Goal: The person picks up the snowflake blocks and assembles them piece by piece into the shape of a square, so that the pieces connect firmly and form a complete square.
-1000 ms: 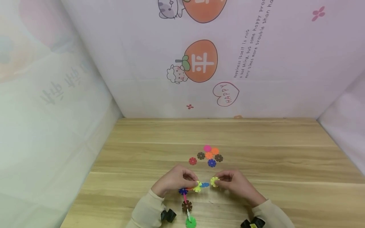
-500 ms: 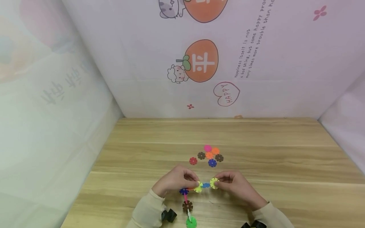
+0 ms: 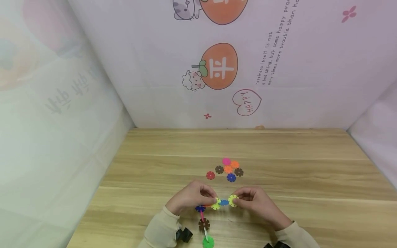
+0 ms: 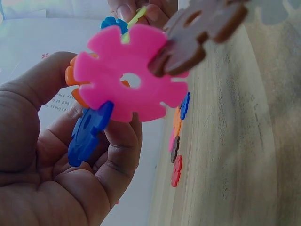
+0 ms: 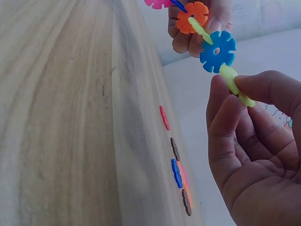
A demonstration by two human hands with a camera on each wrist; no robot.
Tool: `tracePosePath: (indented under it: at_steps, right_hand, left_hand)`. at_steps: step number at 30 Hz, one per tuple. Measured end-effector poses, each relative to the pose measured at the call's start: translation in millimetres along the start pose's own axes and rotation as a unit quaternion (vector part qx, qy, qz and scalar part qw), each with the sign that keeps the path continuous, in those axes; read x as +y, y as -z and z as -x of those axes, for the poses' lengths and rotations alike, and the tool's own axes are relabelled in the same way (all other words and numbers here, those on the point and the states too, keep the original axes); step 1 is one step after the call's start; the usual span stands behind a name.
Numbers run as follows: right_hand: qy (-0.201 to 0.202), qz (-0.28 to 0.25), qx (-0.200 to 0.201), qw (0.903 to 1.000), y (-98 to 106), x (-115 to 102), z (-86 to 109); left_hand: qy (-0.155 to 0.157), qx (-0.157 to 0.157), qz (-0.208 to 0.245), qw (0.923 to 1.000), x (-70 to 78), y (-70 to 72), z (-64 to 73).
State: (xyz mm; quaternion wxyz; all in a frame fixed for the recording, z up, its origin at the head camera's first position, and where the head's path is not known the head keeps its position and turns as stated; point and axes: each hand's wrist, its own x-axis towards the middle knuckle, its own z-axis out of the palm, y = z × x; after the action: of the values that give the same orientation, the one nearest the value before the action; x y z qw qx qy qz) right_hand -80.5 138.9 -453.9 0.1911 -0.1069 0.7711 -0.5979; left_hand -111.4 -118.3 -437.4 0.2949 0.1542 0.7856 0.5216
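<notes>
My left hand (image 3: 193, 196) pinches a yellow notched disc (image 3: 216, 204) in a chain of interlocking plastic discs. From there the chain runs through an orange disc (image 5: 193, 18), a dark blue disc (image 3: 200, 208), a pink disc (image 4: 127, 70) and a brown disc (image 3: 204, 224) to a green disc (image 3: 208, 242). On the other side of the left-held yellow disc sits a light blue disc (image 5: 218, 52). Between thumb and fingers my right hand (image 3: 262, 205) pinches another yellow disc (image 5: 233, 84), whose edge meets the light blue disc's rim. How deep their slots interlock I cannot tell.
Loose discs lie flat on the wooden table (image 3: 155, 165) beyond the hands: a red disc (image 3: 210, 175), a blue disc (image 3: 231, 177), a pink disc (image 3: 226, 161), plus brown and orange ones. A printed white cloth (image 3: 155, 86) stands behind the table.
My right hand has moved slightly left and down, bringing its yellow disc from apart to touching the light blue disc. The left hand has barely moved.
</notes>
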Motion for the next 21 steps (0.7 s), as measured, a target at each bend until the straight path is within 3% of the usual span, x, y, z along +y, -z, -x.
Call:
tracePosePath:
  at_steps: [21]
  right_hand:
    - [-0.006,0.021,-0.012,0.9997,-0.7,-0.4,-3.1]
  left_hand:
    - [0.008,0.01,0.006,0.9999,-3.9,-3.1,-4.5]
